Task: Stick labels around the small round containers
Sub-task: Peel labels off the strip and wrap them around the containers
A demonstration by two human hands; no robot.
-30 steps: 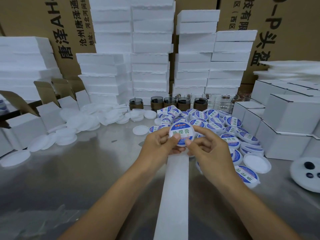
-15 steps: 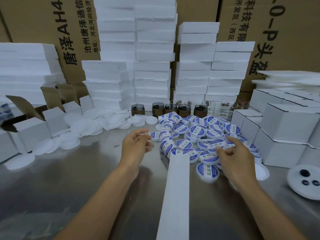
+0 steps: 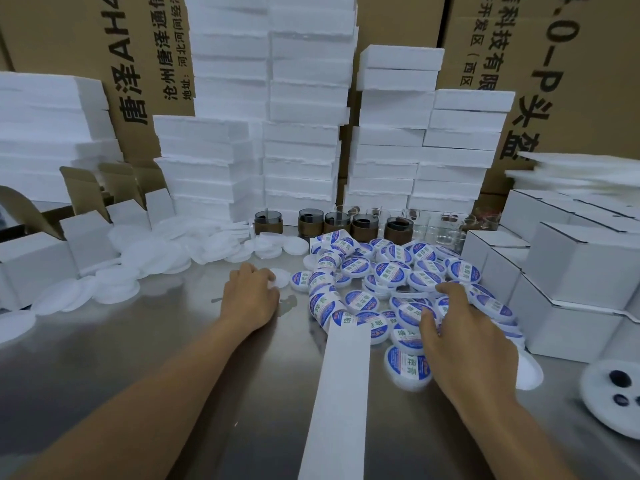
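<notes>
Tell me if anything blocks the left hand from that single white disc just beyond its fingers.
Nothing visible does. The left hand already has its fingertips at the near edge of the white disc; only bare metal table surrounds them. The labelled containers lie off to the right, under the right hand.

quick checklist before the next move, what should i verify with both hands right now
1. Left hand on a blank piece: ok, its fingertips rest on a plain white round disc lying on the shiny metal table.
2. Left grip closed on that disc: cannot tell, the fingers cover its near edge.
3. Right hand free: cannot tell, it lies spread over the pile of blue-and-white labelled round containers, nothing clearly held.
4. Long white paper backing strip within reach: ok, it lies between the forearms.
5. Label left on the strip: cannot tell, it looks blank.
6. Blank white discs in stock: ok, a heap of plain white discs lies to the left.
</notes>
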